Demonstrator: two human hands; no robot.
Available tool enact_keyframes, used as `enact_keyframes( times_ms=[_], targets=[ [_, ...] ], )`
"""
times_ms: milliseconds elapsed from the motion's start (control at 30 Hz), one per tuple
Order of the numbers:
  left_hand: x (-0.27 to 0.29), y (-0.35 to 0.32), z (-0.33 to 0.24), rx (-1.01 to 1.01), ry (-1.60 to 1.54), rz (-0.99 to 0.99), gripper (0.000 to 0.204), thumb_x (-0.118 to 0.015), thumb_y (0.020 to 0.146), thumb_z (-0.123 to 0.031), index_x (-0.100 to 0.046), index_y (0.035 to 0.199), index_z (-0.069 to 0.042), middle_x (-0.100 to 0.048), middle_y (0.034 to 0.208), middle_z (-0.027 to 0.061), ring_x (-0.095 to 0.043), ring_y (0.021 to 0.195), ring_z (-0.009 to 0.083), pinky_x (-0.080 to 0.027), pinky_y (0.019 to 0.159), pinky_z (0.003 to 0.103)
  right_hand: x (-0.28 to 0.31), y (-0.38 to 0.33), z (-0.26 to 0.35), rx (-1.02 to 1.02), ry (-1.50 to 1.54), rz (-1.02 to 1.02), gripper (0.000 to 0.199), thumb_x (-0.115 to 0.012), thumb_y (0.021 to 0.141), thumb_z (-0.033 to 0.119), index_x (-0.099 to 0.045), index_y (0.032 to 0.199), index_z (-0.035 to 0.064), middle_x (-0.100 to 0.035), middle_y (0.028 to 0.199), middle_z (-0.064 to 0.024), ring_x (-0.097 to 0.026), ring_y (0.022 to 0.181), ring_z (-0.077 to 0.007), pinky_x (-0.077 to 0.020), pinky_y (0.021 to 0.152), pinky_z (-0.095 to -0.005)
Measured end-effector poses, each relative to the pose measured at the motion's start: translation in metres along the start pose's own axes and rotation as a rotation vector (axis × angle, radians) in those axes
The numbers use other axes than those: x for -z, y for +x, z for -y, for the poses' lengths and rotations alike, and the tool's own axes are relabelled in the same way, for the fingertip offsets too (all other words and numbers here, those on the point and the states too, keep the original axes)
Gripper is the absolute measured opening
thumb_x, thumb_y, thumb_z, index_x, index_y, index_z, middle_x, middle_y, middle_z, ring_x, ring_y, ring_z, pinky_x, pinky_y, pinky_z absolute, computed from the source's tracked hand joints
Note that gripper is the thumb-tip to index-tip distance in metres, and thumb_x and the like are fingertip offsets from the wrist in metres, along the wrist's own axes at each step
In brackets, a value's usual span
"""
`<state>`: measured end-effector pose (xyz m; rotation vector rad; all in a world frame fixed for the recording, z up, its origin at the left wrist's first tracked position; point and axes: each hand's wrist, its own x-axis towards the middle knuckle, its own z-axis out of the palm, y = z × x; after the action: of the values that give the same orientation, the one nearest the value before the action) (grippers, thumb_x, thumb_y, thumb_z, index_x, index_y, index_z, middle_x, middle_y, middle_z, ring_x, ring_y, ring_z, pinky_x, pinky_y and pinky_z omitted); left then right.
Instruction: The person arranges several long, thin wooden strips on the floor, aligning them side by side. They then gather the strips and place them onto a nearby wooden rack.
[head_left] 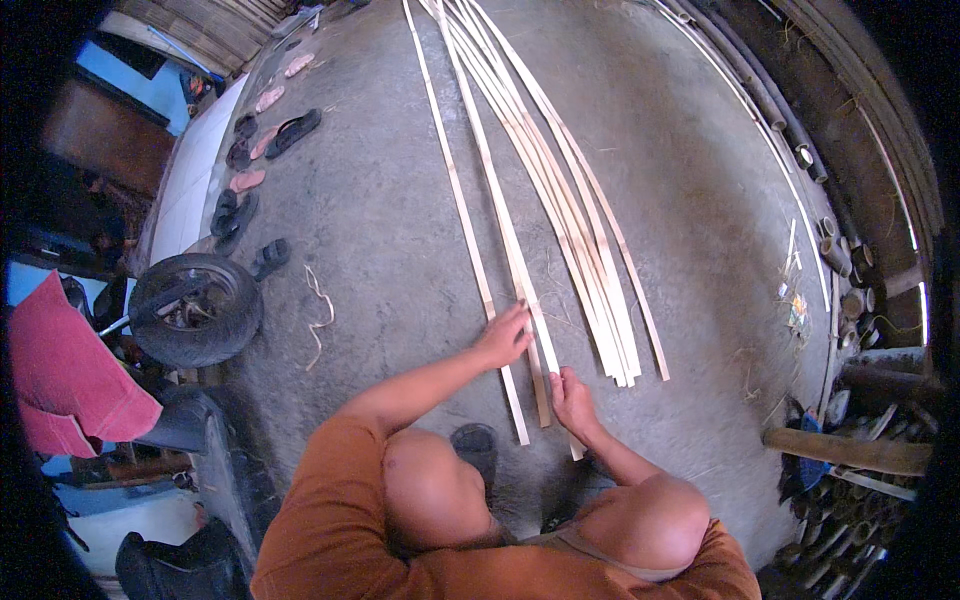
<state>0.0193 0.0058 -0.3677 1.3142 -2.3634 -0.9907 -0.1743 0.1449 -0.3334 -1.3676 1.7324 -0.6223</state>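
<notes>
Long, pale, flat bamboo strips lie lengthwise on the concrete floor in front of me. My right hand is closed around the near part of a bamboo strip, whose end sticks out below the fingers. Farther up the same strip, my left hand pinches its left edge with bent fingers. Another strip runs partly beneath it. A single bamboo strip lies apart on the left, passing close to my left wrist. To the right rests a loose bundle of several strips, their near ends fanned slightly.
Sandals line the left side, near a motorcycle wheel and a red cloth. A thin curled strip lies on the floor. Along the right are bamboo poles and stacked bamboo pieces.
</notes>
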Motion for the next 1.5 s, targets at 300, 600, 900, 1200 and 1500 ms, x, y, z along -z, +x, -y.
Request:
enact_keyframes(
  times_ms=[300,600,900,1200,1500],
  targets=[
    [0.019,0.01,0.029,0.246,-0.124,-0.413,0.058,-0.049,0.102,-0.031,-0.037,0.148,0.002,-0.041,0.15,0.0294,-0.039,0.14,0.0424,-0.032,0.116,0.047,-0.014,0.004,0.029,0.048,0.085,-0.003,0.029,-0.052,0.103,0.031,-0.053,0.095,0.0029,-0.061,0.073,-0.0297,-0.061,0.072,-0.0526,-0.0457,0.061,-0.0585],
    [0.005,0.012,0.016,0.294,0.233,0.047,0.079,-0.058,0.095,-0.042,-0.026,0.156,-0.004,-0.028,0.158,0.0294,-0.023,0.147,0.0496,-0.024,0.12,0.053,0.008,0.029,-0.014,0.335,-0.07,-0.012,0.02,-0.061,0.096,0.023,-0.064,0.097,0.0031,-0.067,0.089,-0.0245,-0.066,0.085,-0.0447,-0.0517,0.073,-0.0505],
    [0.021,0.015,-0.01,0.334,0.267,0.149,0.069,-0.06,0.093,-0.033,-0.035,0.15,-0.005,-0.014,0.163,0.0252,-0.015,0.151,0.0425,-0.018,0.121,0.055,0.099,0.068,-0.049,0.242,-0.421,-0.224,0.033,-0.072,0.085,0.028,-0.06,0.1,0.0018,-0.06,0.099,-0.0227,-0.062,0.091,-0.0417,-0.054,0.078,-0.0497],
    [0.016,0.014,0.003,0.322,0.35,0.197,0.086,-0.064,0.09,-0.05,-0.03,0.154,-0.004,-0.017,0.163,0.0252,-0.018,0.15,0.0425,-0.018,0.12,0.059,0.069,0.081,-0.047,0.116,-0.505,-0.179,0.039,-0.072,0.085,0.026,-0.056,0.112,0.002,-0.064,0.094,-0.0211,-0.066,0.088,-0.0373,-0.0551,0.075,-0.0477],
    [0.016,0.018,-0.008,0.346,0.387,0.219,0.097,-0.064,0.086,-0.063,-0.028,0.156,-0.008,-0.014,0.164,0.0223,-0.014,0.151,0.0411,-0.017,0.117,0.062,0.032,-0.002,-0.008,0.021,0.279,-0.154,0.03,-0.053,0.103,0.023,-0.058,0.125,0.0025,-0.068,0.077,-0.0164,-0.067,0.069,-0.0237,-0.0528,0.067,-0.038]
  ],
)
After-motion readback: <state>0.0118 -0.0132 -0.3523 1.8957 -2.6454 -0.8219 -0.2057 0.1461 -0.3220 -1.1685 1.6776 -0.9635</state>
